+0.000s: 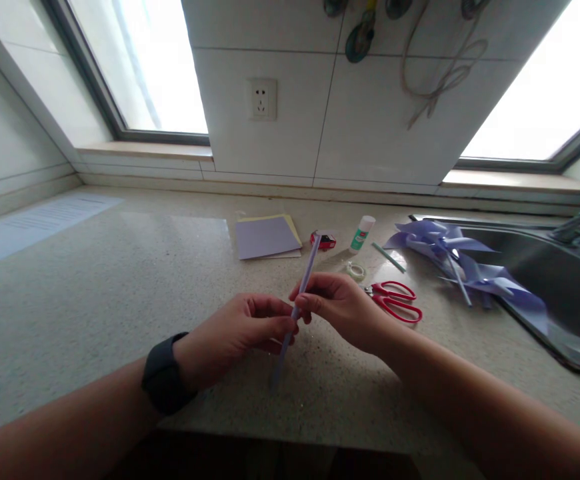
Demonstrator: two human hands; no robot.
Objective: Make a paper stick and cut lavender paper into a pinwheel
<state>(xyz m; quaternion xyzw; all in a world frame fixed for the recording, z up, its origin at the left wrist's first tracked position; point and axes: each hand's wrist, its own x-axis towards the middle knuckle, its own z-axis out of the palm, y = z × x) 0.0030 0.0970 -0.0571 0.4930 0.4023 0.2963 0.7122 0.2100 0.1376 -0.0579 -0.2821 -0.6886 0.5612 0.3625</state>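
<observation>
A thin lavender rolled-paper stick (309, 265) slants over the countertop, its upper end pointing away from me. My right hand (340, 307) pinches it near the middle. My left hand (237, 335), with a black watch on the wrist, grips the lower part just below. Both sets of fingers meet around the stick. Its bottom tip hovers near the speckled counter (120, 293).
Behind the hands lie a stack of lavender and yellow paper sheets (266, 237), a small red object (324, 241), a glue bottle (362, 233), a tape roll (356, 270) and red scissors (395, 301). Lavender pinwheels (460, 263) rest by the sink (560, 293). A printed sheet (35, 223) lies far left.
</observation>
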